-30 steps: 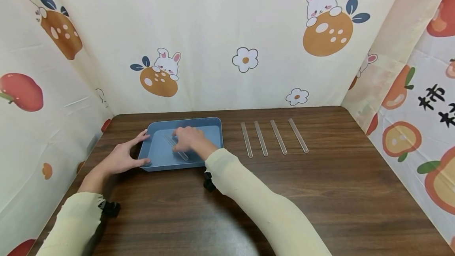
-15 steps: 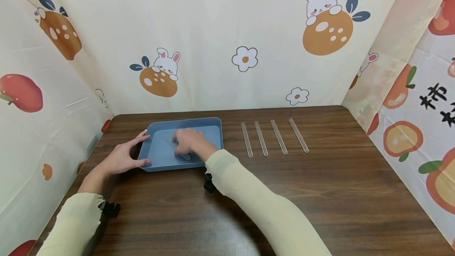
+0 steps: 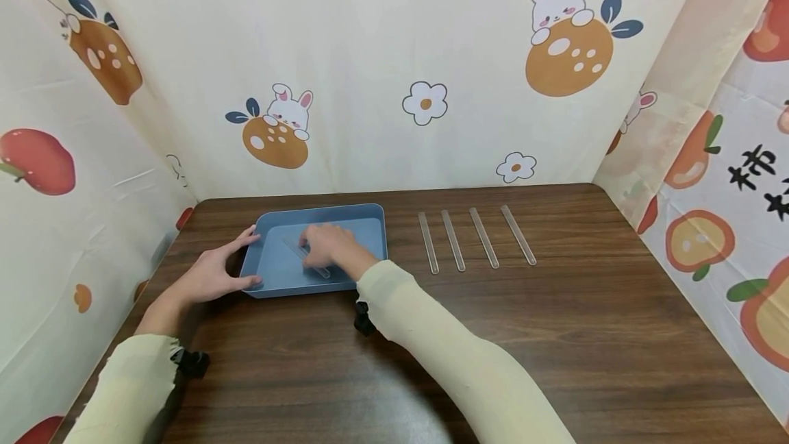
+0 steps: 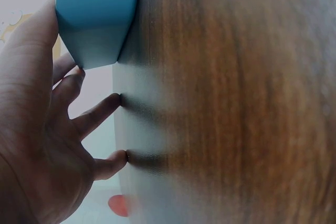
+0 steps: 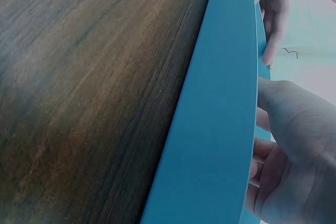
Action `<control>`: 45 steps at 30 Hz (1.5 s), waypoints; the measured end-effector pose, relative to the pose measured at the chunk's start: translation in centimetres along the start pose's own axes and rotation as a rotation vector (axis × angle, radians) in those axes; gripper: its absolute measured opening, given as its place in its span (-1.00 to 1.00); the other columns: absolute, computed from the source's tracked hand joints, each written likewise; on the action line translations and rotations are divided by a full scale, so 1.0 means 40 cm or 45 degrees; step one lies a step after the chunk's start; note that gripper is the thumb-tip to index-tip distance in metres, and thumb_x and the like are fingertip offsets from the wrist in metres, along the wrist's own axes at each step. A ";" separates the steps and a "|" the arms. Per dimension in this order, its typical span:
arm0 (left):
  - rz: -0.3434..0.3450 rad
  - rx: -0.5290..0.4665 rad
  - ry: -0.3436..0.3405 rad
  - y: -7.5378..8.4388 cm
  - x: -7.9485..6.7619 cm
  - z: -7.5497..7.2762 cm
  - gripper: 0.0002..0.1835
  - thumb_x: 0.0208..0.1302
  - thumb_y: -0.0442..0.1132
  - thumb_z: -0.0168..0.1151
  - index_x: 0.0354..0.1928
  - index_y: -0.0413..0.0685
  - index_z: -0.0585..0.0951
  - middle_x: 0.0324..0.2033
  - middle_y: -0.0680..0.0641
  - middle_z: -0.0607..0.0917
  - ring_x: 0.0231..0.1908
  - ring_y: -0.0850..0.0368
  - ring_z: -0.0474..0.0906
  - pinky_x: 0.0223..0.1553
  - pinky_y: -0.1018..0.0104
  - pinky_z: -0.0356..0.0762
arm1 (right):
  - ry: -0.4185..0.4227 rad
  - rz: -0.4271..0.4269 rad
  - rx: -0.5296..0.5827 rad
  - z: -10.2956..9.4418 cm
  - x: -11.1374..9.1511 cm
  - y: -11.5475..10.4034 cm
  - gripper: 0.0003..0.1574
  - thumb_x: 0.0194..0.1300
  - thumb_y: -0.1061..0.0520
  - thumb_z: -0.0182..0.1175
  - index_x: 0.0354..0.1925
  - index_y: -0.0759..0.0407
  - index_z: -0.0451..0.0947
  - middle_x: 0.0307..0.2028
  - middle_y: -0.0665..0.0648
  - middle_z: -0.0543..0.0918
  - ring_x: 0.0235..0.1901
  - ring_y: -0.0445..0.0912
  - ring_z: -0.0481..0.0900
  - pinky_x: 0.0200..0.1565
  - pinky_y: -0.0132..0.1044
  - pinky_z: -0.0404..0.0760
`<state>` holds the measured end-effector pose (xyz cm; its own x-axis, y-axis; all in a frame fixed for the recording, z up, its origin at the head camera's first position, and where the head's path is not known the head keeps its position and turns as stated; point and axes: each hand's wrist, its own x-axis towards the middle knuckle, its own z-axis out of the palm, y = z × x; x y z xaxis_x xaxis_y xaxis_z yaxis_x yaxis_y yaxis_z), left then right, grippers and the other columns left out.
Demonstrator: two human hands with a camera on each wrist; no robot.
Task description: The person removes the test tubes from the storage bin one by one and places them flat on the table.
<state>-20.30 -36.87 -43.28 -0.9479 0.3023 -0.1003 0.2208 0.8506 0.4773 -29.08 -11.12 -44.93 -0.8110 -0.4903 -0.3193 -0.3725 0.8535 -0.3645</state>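
Observation:
A blue tray (image 3: 290, 285) lies on the wooden table. My left hand (image 3: 212, 274) spans its left end, thumb at the front corner and fingers along the left side. In the left wrist view, some fingers of that hand (image 4: 58, 124) touch the table. My right hand (image 3: 327, 245) reaches over the tray's front wall, and its fingers pinch a clear, slender tube with a rounded end (image 3: 322, 272) lying slantwise inside. The fingers cover the tube's middle. In the right wrist view, the tray wall (image 5: 210, 119) hides the fingertips of the right hand (image 5: 294, 156).
To the right of the tray, several similar clear tubes (image 3: 455, 241) lie apart in a row, rounded ends towards me. Bare wooden tabletop (image 3: 555, 334) stretches across the front and right. A printed curtain (image 3: 370, 53) closes off the back and both sides.
My right hand has shifted slightly to the right and down inside the tray, and the tube's near end has moved a little with it. The left hand and the tray have stayed put.

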 end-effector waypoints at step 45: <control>0.011 -0.005 -0.003 0.001 -0.002 0.000 0.04 0.41 0.07 0.55 0.77 -0.09 0.26 0.84 -0.26 0.09 0.63 -0.68 0.24 0.48 -0.77 0.28 | 0.026 -0.057 -0.063 -0.110 -0.114 0.030 -0.33 0.58 -0.23 0.35 0.54 -0.19 0.59 0.23 0.03 0.81 -0.26 -0.13 0.70 -0.17 -0.18 0.66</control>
<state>-20.23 -36.85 -43.25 -0.9455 0.3107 -0.0980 0.2281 0.8462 0.4815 -27.83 -7.09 -40.05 -0.8018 -0.5250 -0.2854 -0.4300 0.8385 -0.3345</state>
